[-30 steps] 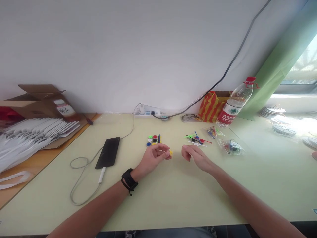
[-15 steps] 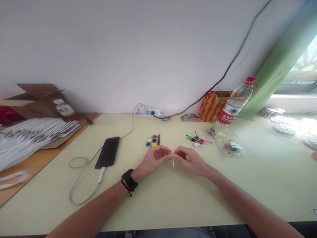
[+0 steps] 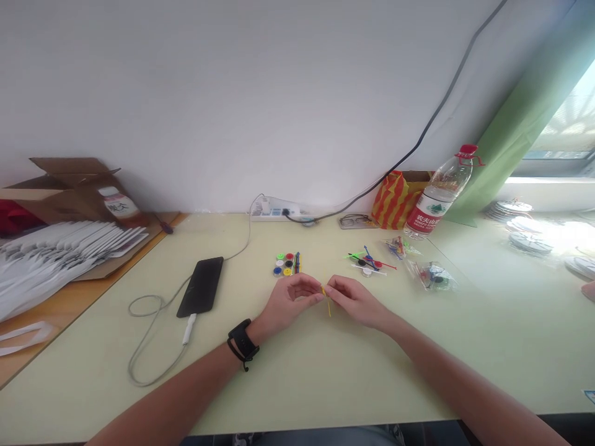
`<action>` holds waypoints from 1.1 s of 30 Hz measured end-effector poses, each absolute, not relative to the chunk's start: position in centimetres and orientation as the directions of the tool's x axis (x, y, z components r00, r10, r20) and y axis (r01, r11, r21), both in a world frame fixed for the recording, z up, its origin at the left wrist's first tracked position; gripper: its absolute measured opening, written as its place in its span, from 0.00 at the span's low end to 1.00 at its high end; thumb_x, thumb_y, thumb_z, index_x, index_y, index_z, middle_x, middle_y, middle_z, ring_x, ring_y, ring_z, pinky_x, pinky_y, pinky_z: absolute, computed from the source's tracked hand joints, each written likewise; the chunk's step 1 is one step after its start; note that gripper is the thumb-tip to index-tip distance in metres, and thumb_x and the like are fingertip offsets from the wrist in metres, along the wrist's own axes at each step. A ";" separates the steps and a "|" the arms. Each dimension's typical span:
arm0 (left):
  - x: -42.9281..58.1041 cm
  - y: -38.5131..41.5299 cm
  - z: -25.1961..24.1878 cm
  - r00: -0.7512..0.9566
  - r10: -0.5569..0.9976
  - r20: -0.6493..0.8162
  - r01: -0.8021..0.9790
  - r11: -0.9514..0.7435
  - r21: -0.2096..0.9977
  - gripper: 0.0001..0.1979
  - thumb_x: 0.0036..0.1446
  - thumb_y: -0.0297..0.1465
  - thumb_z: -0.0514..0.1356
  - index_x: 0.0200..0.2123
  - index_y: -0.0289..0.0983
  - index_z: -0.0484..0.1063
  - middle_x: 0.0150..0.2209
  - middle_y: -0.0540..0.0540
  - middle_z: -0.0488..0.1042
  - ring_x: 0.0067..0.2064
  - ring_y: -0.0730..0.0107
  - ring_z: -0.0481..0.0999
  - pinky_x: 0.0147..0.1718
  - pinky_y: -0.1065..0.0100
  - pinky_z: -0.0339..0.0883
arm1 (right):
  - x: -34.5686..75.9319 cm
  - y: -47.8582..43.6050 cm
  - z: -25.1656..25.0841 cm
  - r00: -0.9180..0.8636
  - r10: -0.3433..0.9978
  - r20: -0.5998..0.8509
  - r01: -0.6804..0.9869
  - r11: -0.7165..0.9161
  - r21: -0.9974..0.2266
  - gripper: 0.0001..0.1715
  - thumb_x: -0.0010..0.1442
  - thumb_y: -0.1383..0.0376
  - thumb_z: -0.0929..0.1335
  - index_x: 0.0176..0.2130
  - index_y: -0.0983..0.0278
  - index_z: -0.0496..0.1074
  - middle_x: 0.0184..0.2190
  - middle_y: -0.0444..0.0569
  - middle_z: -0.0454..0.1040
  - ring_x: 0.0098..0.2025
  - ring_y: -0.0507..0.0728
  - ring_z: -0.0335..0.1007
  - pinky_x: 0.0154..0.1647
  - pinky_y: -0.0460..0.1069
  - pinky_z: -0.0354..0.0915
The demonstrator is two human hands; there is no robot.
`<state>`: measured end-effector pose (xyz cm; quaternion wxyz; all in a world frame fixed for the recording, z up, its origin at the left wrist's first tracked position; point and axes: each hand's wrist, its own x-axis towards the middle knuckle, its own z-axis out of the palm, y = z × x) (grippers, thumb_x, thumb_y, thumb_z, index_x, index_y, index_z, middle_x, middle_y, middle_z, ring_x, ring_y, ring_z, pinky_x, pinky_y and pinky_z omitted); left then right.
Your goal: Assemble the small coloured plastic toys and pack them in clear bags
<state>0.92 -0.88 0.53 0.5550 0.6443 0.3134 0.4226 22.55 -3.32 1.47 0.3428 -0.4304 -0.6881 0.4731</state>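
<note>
Over the table, my left hand [image 3: 292, 302] and my right hand [image 3: 357, 301] meet with fingertips pinched on one thin yellow plastic arrow piece [image 3: 329, 308]. Its narrow end hangs down below the fingers; its upper part is partly covered by them. Just beyond my left hand lie several small round plastic discs [image 3: 288, 264] in different colours, with thin coloured plastic sticks [image 3: 298, 261] lined up beside them. Past my right hand is a loose cluster of coloured spinner arrows [image 3: 367, 263] with round bases.
Small clear bags of parts [image 3: 434, 275] lie right of the cluster, near a large water bottle [image 3: 427, 214] and a striped bag [image 3: 395, 201]. A black phone [image 3: 201, 287] with a looped cable [image 3: 139, 347] lies left. A power strip [image 3: 274, 212] stands by the wall.
The yellow arrow piece has tilted, its lower end swinging slightly to the right. Both hands stay nearly in place, still pinching it.
</note>
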 end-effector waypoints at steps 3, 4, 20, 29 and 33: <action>0.9 -1.0 0.5 0.467 0.862 0.195 -0.074 -0.182 0.981 0.15 0.54 0.36 0.75 0.40 0.37 0.79 0.41 0.43 0.82 0.43 0.63 0.82 0.50 0.59 0.78 | 22.4 -3.6 1.4 -0.448 0.888 0.102 0.269 0.243 -0.932 0.25 0.75 0.46 0.61 0.35 0.60 0.64 0.28 0.40 0.60 0.30 0.53 0.54 0.31 0.49 0.54; 0.9 -1.0 0.5 0.475 0.859 0.190 -0.072 -0.178 0.981 0.16 0.54 0.37 0.75 0.43 0.37 0.79 0.42 0.43 0.82 0.44 0.62 0.82 0.50 0.58 0.78 | 22.5 -3.6 1.4 -0.450 0.886 0.115 0.282 0.263 -0.923 0.24 0.76 0.47 0.60 0.34 0.60 0.62 0.28 0.40 0.60 0.30 0.54 0.54 0.31 0.49 0.54; 0.4 0.2 -1.0 0.326 0.927 0.184 0.118 -0.233 0.965 0.14 0.64 0.41 0.66 0.48 0.41 0.78 0.42 0.44 0.78 0.43 0.63 0.78 0.43 0.62 0.74 | 25.4 -2.4 1.5 -0.441 0.897 -0.011 0.897 0.441 0.008 0.13 0.76 0.64 0.60 0.38 0.62 0.68 0.34 0.51 0.78 0.33 0.60 0.74 0.29 0.51 0.50; 0.4 0.3 -1.1 0.348 0.920 0.179 0.153 -0.244 0.958 0.18 0.68 0.47 0.61 0.48 0.40 0.77 0.41 0.43 0.78 0.41 0.63 0.76 0.41 0.62 0.72 | 25.7 -0.1 1.4 -0.273 0.962 -0.001 0.962 0.273 0.031 0.14 0.77 0.61 0.61 0.40 0.62 0.71 0.38 0.52 0.79 0.38 0.60 0.77 0.29 0.51 0.50; 0.1 0.1 -0.9 0.423 0.881 0.213 0.137 -0.295 0.946 0.30 0.73 0.55 0.45 0.52 0.39 0.76 0.44 0.39 0.78 0.40 0.61 0.73 0.41 0.61 0.69 | 27.5 -0.1 1.9 -0.301 0.950 0.078 0.935 0.310 -0.172 0.19 0.77 0.57 0.59 0.34 0.60 0.67 0.33 0.46 0.77 0.35 0.58 0.72 0.30 0.50 0.51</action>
